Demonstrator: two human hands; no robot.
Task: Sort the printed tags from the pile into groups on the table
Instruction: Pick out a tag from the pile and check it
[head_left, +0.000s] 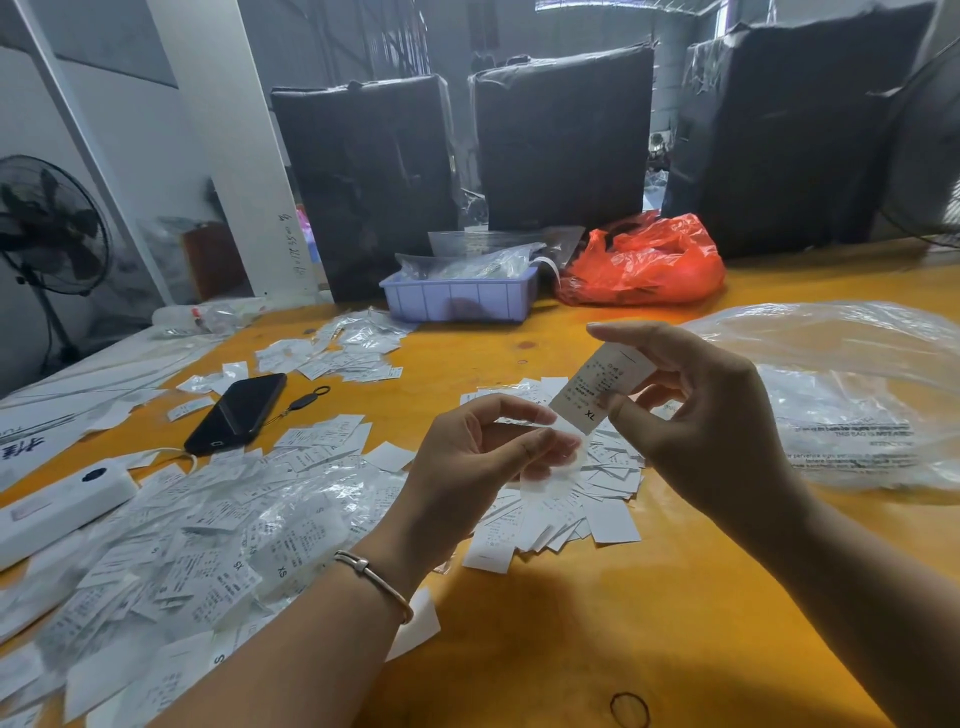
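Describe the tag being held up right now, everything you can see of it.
The tag is a small white rectangular slip, paper or fabric by its look, printed with fine dark text and a bold XL near its lower end. It is tilted, above the table's tag heap. The right hand pinches it; the left hand holds thin clear film at its lower end.

White tags (561, 499), black print; orange table (597, 623); red bag (644, 265).

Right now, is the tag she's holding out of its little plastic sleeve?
Mostly out: the right hand pinches the XL tag, bare above the clear sleeve the left hand holds.
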